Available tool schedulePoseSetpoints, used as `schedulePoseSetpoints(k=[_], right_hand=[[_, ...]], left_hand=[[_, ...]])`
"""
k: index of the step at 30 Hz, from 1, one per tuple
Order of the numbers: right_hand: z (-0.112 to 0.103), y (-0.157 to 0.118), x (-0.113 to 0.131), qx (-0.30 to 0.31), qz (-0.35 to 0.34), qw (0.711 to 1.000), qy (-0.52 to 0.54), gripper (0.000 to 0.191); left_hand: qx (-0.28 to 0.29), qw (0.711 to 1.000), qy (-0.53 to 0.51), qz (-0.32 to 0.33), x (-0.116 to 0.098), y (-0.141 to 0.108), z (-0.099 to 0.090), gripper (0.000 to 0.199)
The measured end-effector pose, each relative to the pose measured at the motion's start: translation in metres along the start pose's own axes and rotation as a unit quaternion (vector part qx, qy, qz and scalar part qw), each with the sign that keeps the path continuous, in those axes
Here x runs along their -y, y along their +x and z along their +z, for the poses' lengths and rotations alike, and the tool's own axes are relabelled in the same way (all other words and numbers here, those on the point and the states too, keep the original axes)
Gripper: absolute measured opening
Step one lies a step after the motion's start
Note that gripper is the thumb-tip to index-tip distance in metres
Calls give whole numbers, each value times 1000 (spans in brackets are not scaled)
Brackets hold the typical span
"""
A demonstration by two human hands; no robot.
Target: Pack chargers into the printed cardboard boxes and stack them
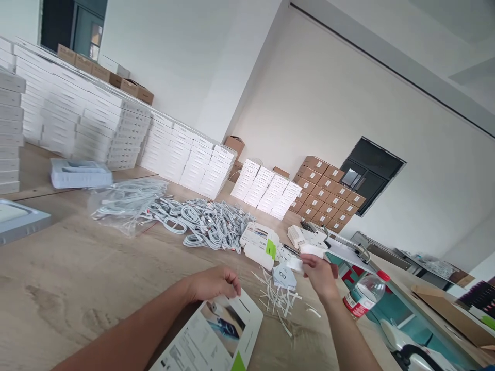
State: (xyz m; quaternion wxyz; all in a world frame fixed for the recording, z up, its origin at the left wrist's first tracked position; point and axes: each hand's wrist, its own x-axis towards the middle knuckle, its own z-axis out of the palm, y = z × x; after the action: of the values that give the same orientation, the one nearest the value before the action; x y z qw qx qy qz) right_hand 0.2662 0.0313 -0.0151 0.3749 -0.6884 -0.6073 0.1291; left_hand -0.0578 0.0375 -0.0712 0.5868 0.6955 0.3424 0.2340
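Observation:
My left hand [214, 283] pinches the top edge of a white printed carton [216, 335] with a device photo and a green corner, tilted near the front of the table. My right hand [320, 275] reaches forward, its fingers closed beside small white paper pieces [313, 251]; what they grip, if anything, I cannot make out. Between the hands lie a stack of pale hexagonal cards [284, 276] and a scatter of thin white strips [280, 299]. Just behind is another printed carton [260, 242] with a green patch. A dark pen [291, 250] lies near my right fingers.
A heap of coiled white cables [212, 221] and a plastic bag of cables [127, 201] cover the table's middle. Stacked white boxes [178, 154] line the back. A red-capped bottle [365, 294] stands right of my right forearm. Brown cartons [323, 193] are piled beyond.

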Motion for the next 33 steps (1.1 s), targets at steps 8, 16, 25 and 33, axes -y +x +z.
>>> schedulePoseSetpoints(k=[8, 16, 25, 33], right_hand=[[116, -50, 61, 172, -8, 960, 220, 36], [118, -67, 48, 166, 24, 942, 291, 27], [116, -69, 52, 173, 1, 907, 384, 27], [120, -75, 59, 115, -81, 935, 325, 21]], left_hand=[[-3, 998, 56, 8, -8, -10, 1, 46], [-30, 997, 64, -12, -6, -3, 6, 26], [-5, 998, 60, -21, -12, -6, 7, 16], [-4, 998, 57, -7, -7, -5, 7, 27]])
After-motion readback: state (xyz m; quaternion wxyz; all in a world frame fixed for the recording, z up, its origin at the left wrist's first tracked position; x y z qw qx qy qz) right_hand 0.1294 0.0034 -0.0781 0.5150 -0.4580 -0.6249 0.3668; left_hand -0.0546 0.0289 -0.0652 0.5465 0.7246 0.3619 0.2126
